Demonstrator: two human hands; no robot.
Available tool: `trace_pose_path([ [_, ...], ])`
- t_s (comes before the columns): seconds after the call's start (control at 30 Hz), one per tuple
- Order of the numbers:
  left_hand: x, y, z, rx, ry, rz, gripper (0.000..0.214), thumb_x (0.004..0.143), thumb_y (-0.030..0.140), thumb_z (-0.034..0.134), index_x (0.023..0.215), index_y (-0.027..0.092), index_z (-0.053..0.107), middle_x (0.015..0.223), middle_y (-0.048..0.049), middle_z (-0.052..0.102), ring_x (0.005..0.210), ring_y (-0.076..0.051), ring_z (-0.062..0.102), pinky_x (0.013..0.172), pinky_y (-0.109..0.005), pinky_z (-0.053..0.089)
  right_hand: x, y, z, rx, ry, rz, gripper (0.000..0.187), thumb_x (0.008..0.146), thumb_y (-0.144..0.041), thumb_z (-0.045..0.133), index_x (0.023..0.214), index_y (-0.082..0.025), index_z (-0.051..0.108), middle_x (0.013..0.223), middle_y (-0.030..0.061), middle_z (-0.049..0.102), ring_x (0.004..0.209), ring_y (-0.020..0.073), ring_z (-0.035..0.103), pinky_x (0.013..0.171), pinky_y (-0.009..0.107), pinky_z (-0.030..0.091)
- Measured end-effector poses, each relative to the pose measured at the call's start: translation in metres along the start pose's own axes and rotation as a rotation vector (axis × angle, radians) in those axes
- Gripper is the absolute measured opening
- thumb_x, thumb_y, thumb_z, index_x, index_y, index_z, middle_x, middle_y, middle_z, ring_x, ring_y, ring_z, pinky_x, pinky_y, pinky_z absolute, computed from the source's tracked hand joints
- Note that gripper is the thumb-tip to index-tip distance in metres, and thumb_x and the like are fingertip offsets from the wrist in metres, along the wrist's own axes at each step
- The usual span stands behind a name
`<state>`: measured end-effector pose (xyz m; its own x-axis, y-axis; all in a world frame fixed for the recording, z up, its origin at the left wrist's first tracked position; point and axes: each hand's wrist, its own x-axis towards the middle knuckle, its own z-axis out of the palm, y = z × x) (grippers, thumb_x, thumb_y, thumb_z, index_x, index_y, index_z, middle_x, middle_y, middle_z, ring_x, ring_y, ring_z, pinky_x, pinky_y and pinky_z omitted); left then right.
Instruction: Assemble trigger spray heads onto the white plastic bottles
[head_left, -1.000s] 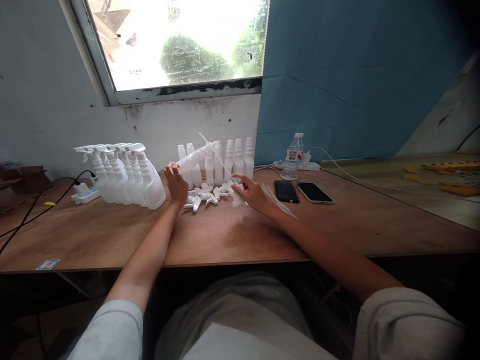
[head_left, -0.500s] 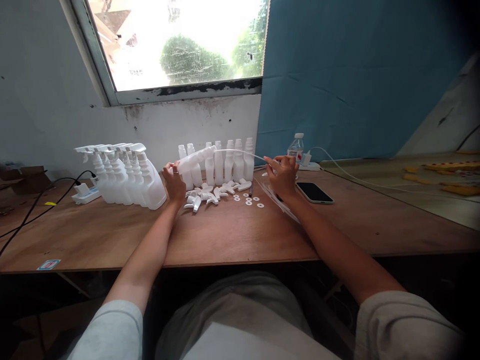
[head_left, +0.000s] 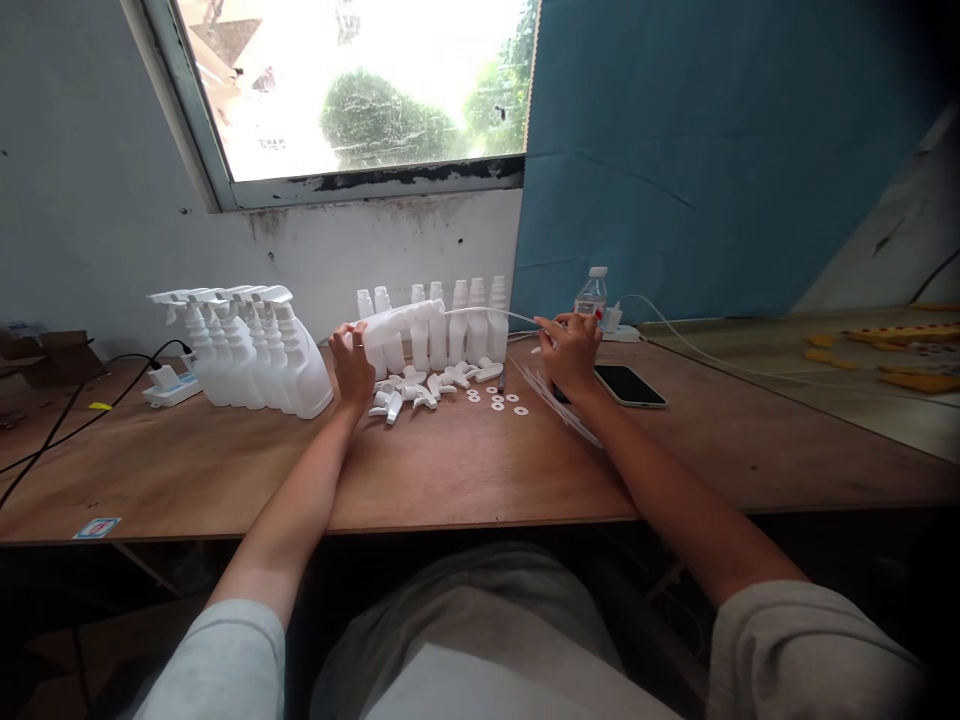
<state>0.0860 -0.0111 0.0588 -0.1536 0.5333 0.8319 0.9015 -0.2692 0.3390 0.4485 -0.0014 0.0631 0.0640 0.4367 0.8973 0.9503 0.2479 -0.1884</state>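
Note:
My left hand (head_left: 352,368) is closed round the base of a white plastic bottle (head_left: 399,321), which lies nearly level in the air with its neck to the right. My right hand (head_left: 571,352) pinches a thin white tube (head_left: 491,309); its far end meets the bottle's mouth. How deep the tube sits inside cannot be made out. Below the bottle lie loose white trigger spray heads (head_left: 425,386). Several white ring washers (head_left: 497,400) are scattered to their right. More thin tubes (head_left: 559,408) lie under my right forearm.
Upright open bottles (head_left: 457,325) line the wall. At left stands a group of bottles with spray heads (head_left: 255,355), beside a power strip (head_left: 171,386) with cables. A phone (head_left: 630,385) and a clear water bottle (head_left: 591,292) are at right.
The held bottle has tipped closer to level and shifted slightly right, its mouth a little lower. My right hand has moved slightly right with the tube.

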Motion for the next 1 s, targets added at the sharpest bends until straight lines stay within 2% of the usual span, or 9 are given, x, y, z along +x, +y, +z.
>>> trace_pose_path([
  [0.17, 0.000, -0.002, 0.001, 0.056, 0.022, 0.002, 0.069, 0.073, -0.006, 0.034, 0.135, 0.023, 0.046, 0.133, -0.0130, 0.038, 0.125, -0.026, 0.038, 0.099, -0.040, 0.044, 0.002, 0.003, -0.002, -0.007, 0.013, 0.031, 0.032, 0.089, -0.025, 0.047, 0.111, -0.022, 0.071, 0.105, 0.0143, 0.056, 0.108, 0.0332, 0.042, 0.088, 0.051, 0.034],
  [0.33, 0.000, -0.006, 0.004, 0.026, 0.036, 0.013, 0.069, 0.072, -0.005, 0.035, 0.134, 0.023, 0.046, 0.132, -0.0131, 0.038, 0.124, -0.027, 0.038, 0.101, -0.042, 0.042, 0.004, 0.005, -0.002, -0.021, 0.013, 0.037, 0.032, 0.089, -0.024, 0.046, 0.110, -0.021, 0.070, 0.104, 0.0141, 0.055, 0.108, 0.0328, 0.041, 0.089, 0.052, 0.034],
  [0.53, 0.000, -0.012, 0.008, 0.000, 0.087, 0.078, 0.067, 0.071, -0.005, 0.035, 0.132, 0.021, 0.048, 0.128, -0.0153, 0.040, 0.120, -0.030, 0.039, 0.096, -0.046, 0.045, 0.003, 0.004, -0.001, -0.056, -0.010, 0.043, 0.032, 0.089, -0.024, 0.046, 0.110, -0.021, 0.070, 0.105, 0.0139, 0.056, 0.109, 0.0328, 0.041, 0.088, 0.049, 0.034],
  [0.83, -0.001, -0.009, 0.007, -0.013, 0.101, 0.108, 0.066, 0.071, -0.005, 0.034, 0.130, 0.021, 0.049, 0.128, -0.0151, 0.041, 0.120, -0.029, 0.040, 0.094, -0.047, 0.047, 0.000, -0.001, -0.002, 0.008, -0.026, 0.018, 0.032, 0.088, -0.023, 0.047, 0.109, -0.023, 0.071, 0.105, 0.0139, 0.057, 0.108, 0.0326, 0.042, 0.088, 0.049, 0.032],
  [1.0, 0.002, -0.007, 0.005, -0.014, 0.125, 0.140, 0.066, 0.072, -0.005, 0.033, 0.130, 0.021, 0.050, 0.126, -0.0153, 0.042, 0.119, -0.030, 0.040, 0.096, -0.048, 0.046, 0.000, 0.005, 0.000, 0.010, 0.004, 0.066, 0.032, 0.088, -0.022, 0.048, 0.109, -0.023, 0.071, 0.105, 0.0129, 0.057, 0.109, 0.0321, 0.042, 0.088, 0.048, 0.033],
])
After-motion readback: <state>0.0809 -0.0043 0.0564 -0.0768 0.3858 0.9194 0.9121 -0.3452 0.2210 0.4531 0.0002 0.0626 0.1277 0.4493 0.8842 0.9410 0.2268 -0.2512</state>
